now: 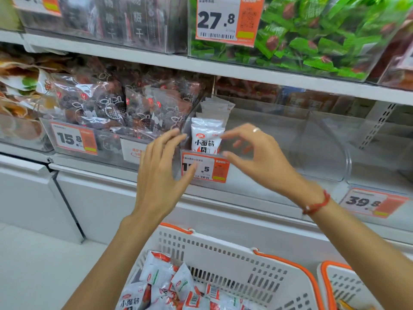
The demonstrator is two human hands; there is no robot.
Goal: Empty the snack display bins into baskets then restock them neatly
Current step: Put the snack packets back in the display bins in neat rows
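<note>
Clear glossy plastic display bin (312, 139) just right of the fingers (225, 137); white glossy foil-like snack packets (206, 136) between them. White perforated matt plastic basket (223, 253) below, orange rim. Paper price tag (204, 167). Shelf (134, 57) smooth, painted.

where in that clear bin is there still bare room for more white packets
Bare room: the clear acrylic bin right of the upright row of white snack packets, out to its curved right wall. Crowded: the neighbouring bin of dark plum bags on the left.
</note>
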